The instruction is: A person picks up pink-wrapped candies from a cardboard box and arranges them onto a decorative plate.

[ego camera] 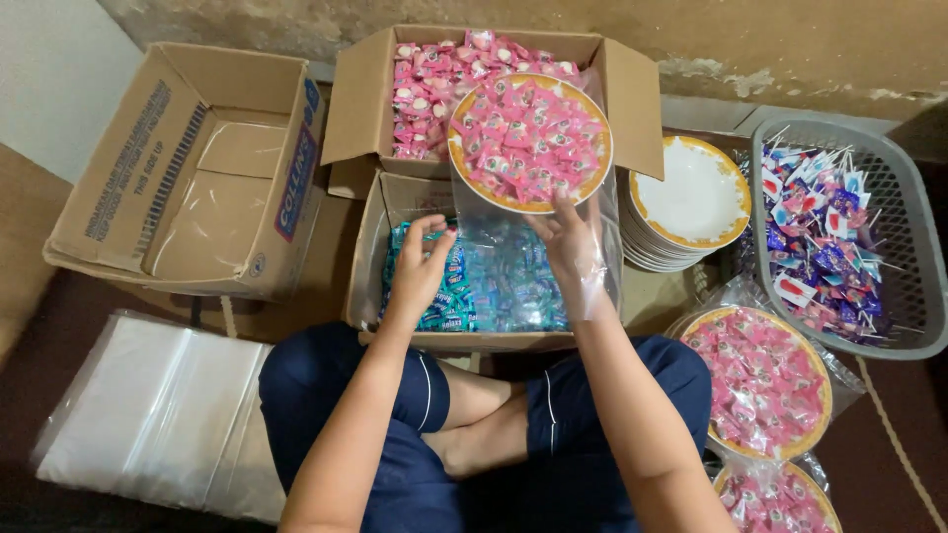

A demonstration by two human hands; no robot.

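Glossy clear bag [513, 232] sheathes round plate [530, 141].

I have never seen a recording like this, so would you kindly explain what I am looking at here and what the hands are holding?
There is no machine here: a person sits cross-legged on the floor, and one camera worn on their head looks down at their two bare hands.

The left hand and right hand both grip a clear plastic bag. Inside it sits a yellow-rimmed plate heaped with pink wrapped sweets.

Below the hands is a cardboard box of blue sweets, and beyond it a box of pink sweets. An empty cardboard box stands on the left, with a stack of clear bags near the knee. On the right are a stack of empty plates, a grey basket of lollipops, and two bagged plates already filled.
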